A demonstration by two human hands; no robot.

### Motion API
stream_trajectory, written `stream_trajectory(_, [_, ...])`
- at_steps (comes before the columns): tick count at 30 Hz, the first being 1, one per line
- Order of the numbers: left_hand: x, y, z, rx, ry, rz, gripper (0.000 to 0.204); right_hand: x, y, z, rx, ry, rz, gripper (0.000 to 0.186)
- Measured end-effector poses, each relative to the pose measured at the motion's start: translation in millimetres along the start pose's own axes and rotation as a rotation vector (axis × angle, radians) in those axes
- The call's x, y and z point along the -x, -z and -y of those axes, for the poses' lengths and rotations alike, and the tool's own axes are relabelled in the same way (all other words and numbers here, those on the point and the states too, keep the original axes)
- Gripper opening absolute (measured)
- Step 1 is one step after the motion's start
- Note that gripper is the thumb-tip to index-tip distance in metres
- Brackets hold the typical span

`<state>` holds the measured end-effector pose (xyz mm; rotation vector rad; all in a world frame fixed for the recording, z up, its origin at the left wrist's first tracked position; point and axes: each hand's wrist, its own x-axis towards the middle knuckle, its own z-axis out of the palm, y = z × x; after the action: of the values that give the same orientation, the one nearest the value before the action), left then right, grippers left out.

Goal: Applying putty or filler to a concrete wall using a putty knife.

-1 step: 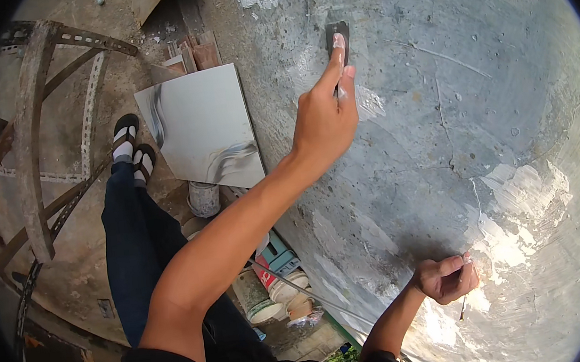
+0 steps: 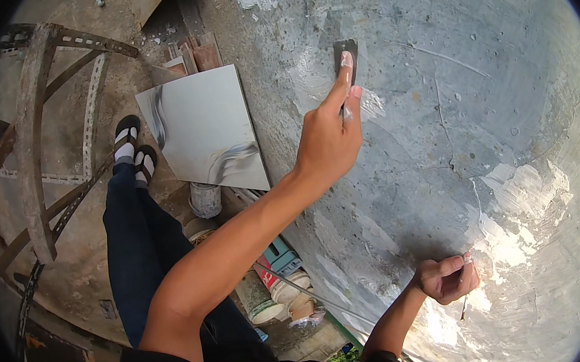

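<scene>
My left hand is closed on a small putty knife. Its dark flat blade lies against a grey-blue wall, with one finger stretched along it. A small white patch is on the wall just right of that hand. White paste marks my fingers. Lower right, my right hand is closed, fingertips pinched together near the wall. From under its fingers a thin, dark-tipped piece sticks out; its kind is unclear. Rough, bright white filler covers the wall beside this hand.
A square white tile with grey swirls leans at the wall's foot. Below it stand a stained bucket and several tubs, crossed by a thin rod. A wooden frame stands left of my sandalled feet.
My left hand and the putty knife have slid a little down the picture and slightly right along the wall. The right hand has stayed nearly still.
</scene>
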<state>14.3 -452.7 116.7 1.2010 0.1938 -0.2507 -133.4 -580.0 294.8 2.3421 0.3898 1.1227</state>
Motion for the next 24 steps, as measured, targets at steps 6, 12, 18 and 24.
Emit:
stream_trajectory(6, [-1, -2, -20, 0.083, -0.075, 0.026, 0.049, 0, -1, 0, -0.07, 0.024, 0.017, 0.01])
stream_trajectory(12, [34, -12, -10, 0.057, -0.122, 0.062, 0.049, 1, 1, 1, -0.042, 0.027, 0.036, 0.01])
stream_trajectory(18, [-3, 2, -42, 0.081, 0.114, 0.167, 0.046, 1, -3, 5, 0.022, -0.009, 0.035, 0.014])
stream_trajectory(24, [42, -21, -5, 0.061, -0.216, 0.035, 0.048, 2, 0, 4, 0.016, -0.027, 0.072, 0.013])
